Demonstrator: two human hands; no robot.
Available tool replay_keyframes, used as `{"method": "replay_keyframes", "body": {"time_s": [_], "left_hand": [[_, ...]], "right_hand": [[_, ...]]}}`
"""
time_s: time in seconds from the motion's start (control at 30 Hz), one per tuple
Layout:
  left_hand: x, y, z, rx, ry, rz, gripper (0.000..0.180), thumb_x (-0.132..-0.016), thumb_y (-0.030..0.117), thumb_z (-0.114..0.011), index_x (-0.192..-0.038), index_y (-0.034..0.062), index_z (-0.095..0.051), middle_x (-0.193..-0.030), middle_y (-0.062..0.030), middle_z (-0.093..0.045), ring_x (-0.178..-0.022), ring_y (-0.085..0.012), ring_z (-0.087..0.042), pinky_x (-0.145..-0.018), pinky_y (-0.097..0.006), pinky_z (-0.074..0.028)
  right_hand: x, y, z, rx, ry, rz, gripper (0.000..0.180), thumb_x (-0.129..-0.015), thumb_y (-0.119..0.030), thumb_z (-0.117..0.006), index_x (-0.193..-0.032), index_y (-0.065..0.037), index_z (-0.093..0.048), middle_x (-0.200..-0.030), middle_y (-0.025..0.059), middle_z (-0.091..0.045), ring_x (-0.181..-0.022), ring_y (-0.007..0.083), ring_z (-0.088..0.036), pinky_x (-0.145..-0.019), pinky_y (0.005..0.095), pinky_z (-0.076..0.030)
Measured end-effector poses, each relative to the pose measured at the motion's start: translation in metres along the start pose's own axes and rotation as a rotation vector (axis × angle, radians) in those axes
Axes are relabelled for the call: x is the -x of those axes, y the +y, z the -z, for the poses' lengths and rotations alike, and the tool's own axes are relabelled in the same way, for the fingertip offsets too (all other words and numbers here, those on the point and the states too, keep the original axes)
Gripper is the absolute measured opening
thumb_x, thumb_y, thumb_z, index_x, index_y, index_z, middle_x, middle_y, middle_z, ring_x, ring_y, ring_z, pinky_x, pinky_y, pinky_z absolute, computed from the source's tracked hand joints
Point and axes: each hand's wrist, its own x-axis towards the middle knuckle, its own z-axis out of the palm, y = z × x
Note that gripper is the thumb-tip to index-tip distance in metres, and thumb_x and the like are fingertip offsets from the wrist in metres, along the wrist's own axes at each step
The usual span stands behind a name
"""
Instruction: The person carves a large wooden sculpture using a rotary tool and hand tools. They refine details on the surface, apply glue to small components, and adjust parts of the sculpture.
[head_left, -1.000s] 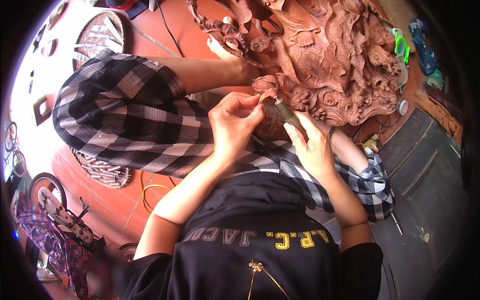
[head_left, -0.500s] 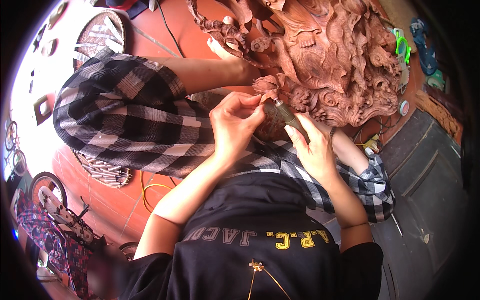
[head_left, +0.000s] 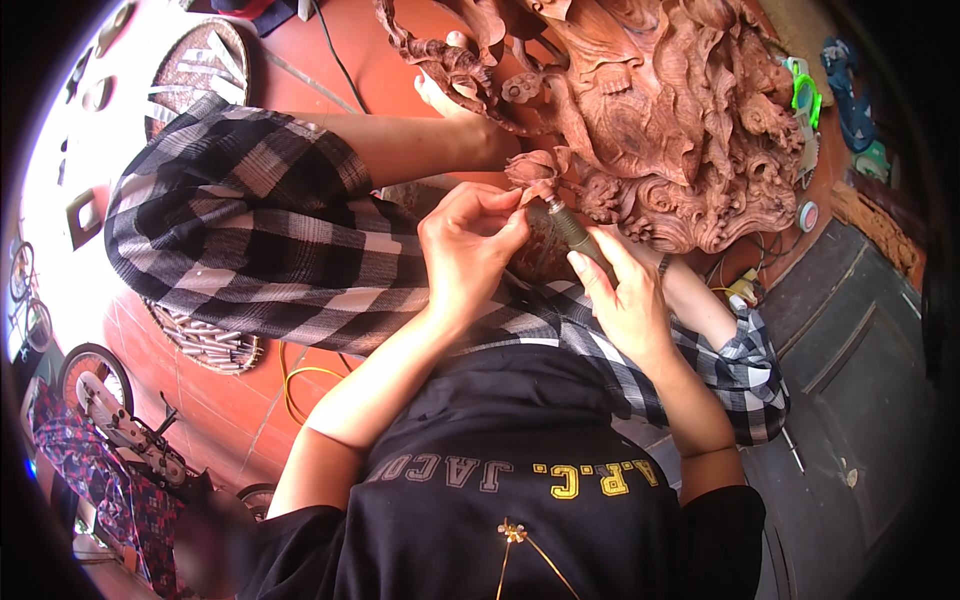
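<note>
A large reddish-brown wood carving (head_left: pixel 640 130) with curling, leaf-like relief lies in front of me. From its near left edge sticks out a carved flower bud (head_left: pixel 532 168). Just below that bud, my left hand (head_left: pixel 468 240) pinches a small orange-tan strip (head_left: pixel 536 190), which looks like sandpaper, between thumb and fingers. My right hand (head_left: pixel 625 285) is wrapped round a rotary tool handpiece (head_left: pixel 572 232) with a ribbed olive-green grip and a metal nose. Its nose points up and left and meets the strip; whether the two are joined is too small to tell.
My legs in plaid trousers (head_left: pixel 270 240) flank the work, one bare foot (head_left: pixel 445 95) beside the carving. Round baskets (head_left: pixel 205 355) stand on the red tile floor at left. A dark wooden panel (head_left: pixel 850 370) lies at right, and cables (head_left: pixel 765 250) run near the carving.
The right hand and its handpiece have shifted very slightly at the strip. Otherwise the hands, the strip and the carving look the same.
</note>
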Motion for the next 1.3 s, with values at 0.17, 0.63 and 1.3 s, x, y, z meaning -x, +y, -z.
{"method": "replay_keyframes", "body": {"time_s": [0.17,0.63,1.3], "left_hand": [[0.000,0.000,0.000,-0.015,-0.003,-0.041,0.012,-0.078,-0.005,-0.073,-0.090,-0.0044,-0.071,-0.092,-0.0065,-0.068,-0.078,-0.0089,-0.066,-0.071,-0.023,-0.056],[0.000,0.001,-0.001,-0.043,0.005,-0.042,0.013,-0.077,-0.006,-0.073,-0.089,-0.0044,-0.071,-0.090,-0.0067,-0.068,-0.076,-0.0097,-0.068,-0.069,-0.023,-0.056],[0.002,0.002,-0.001,-0.024,-0.020,0.047,0.014,-0.082,0.001,-0.075,-0.093,-0.0052,-0.071,-0.087,-0.0053,-0.070,-0.075,-0.0065,-0.065,-0.070,-0.021,-0.053]], "right_hand": [[-0.001,0.008,-0.003,0.045,0.068,0.120,0.029,-0.096,-0.022,-0.062,-0.114,0.002,-0.059,-0.089,0.0231,-0.066,-0.080,0.0426,-0.066,-0.070,0.0431,-0.051],[0.002,0.008,-0.008,0.068,0.106,0.273,0.028,-0.095,-0.020,-0.063,-0.114,0.002,-0.059,-0.086,0.0216,-0.066,-0.075,0.0402,-0.067,-0.068,0.0423,-0.051],[0.000,0.010,-0.009,0.086,0.129,0.261,0.026,-0.096,-0.021,-0.062,-0.111,0.000,-0.059,-0.081,0.0211,-0.065,-0.075,0.0406,-0.066,-0.066,0.0432,-0.051]]}}
